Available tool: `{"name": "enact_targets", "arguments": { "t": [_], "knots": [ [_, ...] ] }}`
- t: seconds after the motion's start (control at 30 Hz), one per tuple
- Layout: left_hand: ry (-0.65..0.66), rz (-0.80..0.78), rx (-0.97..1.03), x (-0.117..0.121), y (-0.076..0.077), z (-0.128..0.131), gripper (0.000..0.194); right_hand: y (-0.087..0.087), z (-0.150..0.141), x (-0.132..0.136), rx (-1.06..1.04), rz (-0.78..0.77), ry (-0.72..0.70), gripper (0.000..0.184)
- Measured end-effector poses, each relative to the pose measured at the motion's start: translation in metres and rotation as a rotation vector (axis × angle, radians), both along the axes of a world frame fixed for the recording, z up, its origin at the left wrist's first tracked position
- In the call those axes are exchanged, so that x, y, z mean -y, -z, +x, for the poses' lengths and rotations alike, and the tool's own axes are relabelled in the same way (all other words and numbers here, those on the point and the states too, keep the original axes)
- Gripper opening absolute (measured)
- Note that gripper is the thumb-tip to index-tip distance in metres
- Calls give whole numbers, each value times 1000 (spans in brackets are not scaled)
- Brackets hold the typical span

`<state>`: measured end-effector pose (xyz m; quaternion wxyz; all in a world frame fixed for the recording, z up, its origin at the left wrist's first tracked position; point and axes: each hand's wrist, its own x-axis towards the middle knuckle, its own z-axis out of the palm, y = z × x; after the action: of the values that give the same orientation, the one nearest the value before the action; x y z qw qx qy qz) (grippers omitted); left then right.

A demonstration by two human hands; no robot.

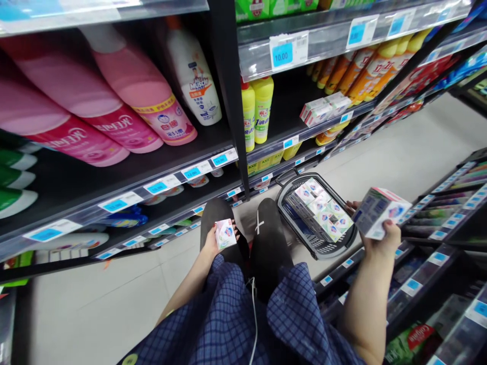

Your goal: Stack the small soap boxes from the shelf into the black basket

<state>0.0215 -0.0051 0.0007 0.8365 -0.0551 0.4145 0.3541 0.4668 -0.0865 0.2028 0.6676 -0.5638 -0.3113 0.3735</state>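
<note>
Right hand (387, 239) is clamped on a bulky white pack (382, 213), thumb on the near side and fingertips on the far side, just beyond the basket (329, 249). Left hand (211, 240) is closed round a small white box (225, 233) with a similar printed mark, over the left knee. On the floor beside the right knee, the dark slotted basket holds white boxes (327, 213) with pink and green printing, laid close together along its far side. More white cartons (325, 108) lie on the shelf (292, 104) beyond, between yellow bottles (262, 110) and orange bottles (371, 73). To the left, pink bottles (146, 99) stand in a row beside a white bottle (198, 76).
</note>
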Motion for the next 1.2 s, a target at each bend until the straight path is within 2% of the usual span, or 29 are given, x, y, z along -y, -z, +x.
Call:
{"name": "enact_targets", "arguments": {
  "t": [0.1,0.2,0.3,0.37,0.57,0.7,0.87,1.2],
  "knots": [
    [11,-5,8,-1,3,0,58,26,45,-22,21,-198,103,54],
    [19,-7,18,-1,5,-1,61,57,77,-56,204,-405,159,53],
    [22,-8,24,-1,9,-4,61,85,93,-93,482,-622,99,51],
    [22,-2,44,1,13,-8,60,101,98,-117,593,-758,33,55],
    [35,23,137,3,28,-16,57,136,93,-175,671,-1018,-32,81],
    [56,45,197,4,33,-17,53,153,82,-199,777,-1200,-83,82],
    [62,37,208,5,36,-21,53,170,73,-215,847,-1318,-54,81],
    [51,4,150,5,26,-17,54,190,61,-229,782,-1382,128,83]
  ]
}}
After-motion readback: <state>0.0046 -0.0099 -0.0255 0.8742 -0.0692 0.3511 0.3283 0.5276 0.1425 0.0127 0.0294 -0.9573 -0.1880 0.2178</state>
